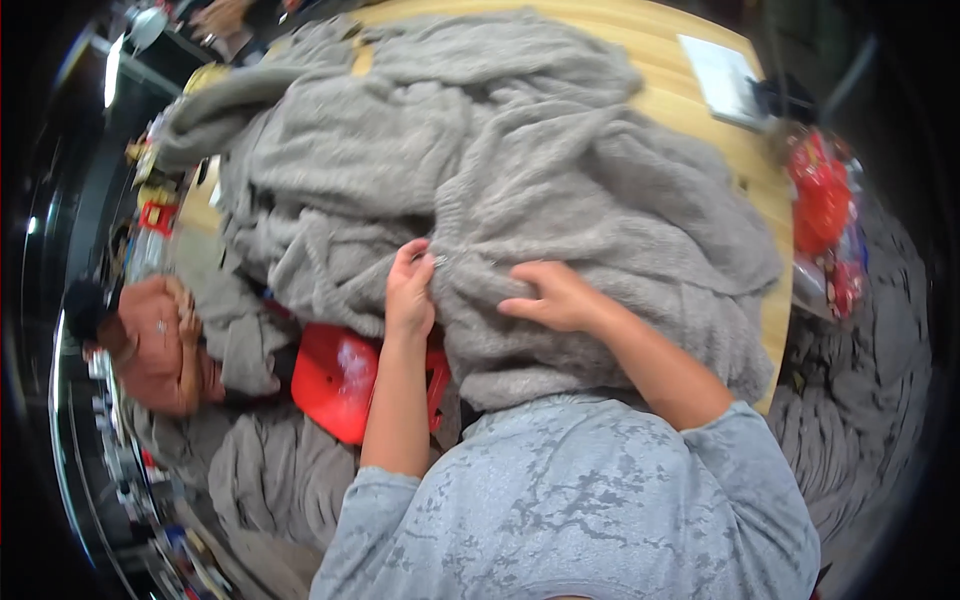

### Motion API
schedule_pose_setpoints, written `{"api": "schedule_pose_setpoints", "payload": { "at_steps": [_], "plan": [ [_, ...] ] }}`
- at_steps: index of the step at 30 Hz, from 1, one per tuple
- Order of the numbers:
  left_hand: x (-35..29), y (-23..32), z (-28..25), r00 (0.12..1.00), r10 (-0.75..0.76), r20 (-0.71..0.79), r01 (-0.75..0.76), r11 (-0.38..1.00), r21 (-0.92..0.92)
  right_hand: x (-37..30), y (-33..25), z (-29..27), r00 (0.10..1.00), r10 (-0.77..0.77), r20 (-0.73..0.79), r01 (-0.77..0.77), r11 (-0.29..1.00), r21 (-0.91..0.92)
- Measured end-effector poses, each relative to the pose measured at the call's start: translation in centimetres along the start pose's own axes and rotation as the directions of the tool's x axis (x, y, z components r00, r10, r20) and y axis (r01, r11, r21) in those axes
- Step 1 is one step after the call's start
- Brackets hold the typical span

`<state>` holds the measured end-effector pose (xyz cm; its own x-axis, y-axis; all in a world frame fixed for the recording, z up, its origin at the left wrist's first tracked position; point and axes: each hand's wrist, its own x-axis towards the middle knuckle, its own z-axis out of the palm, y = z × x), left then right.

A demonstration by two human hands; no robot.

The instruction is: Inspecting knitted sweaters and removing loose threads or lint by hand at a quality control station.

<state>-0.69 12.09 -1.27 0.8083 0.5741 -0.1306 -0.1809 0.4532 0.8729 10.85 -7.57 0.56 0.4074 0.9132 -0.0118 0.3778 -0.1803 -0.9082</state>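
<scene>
Grey knit (pixel 540 190) piled on the table (pixel 690 32), ribbed edge (pixel 453 212) seemingly being worked; left hand (pixel 408 297) fingertips nearly together, can't tell if gripping, right hand (pixel 562 299) loosely spread, nothing gripped; next probably needs a steady pinch

A fuzzy grey knitted garment (pixel 600 230) lies rumpled across the wooden table (pixel 670 40), spread nearly to the table's right edge, a ribbed band (pixel 452 200) crossing its deep folds; it may be several pieces, though overlaps obscure this.
</scene>
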Motion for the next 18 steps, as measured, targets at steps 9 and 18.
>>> {"api": "schedule_pose_setpoints", "payload": {
  "at_steps": [9, 18],
  "plan": [
    [-1.5, 2.9, 6.3, 0.742, 0.349, 0.572, -0.636, 0.099, 0.765, -1.0, 0.0, -0.3, 0.954, -0.036, -0.298, 0.012, 0.997, -0.082],
    [-0.5, 1.3, 5.6, 0.862, -0.028, 0.506, -0.486, 0.238, 0.841, -1.7, 0.8, 0.2, 0.932, -0.072, -0.354, 0.022, 0.989, -0.143]
  ]
}}
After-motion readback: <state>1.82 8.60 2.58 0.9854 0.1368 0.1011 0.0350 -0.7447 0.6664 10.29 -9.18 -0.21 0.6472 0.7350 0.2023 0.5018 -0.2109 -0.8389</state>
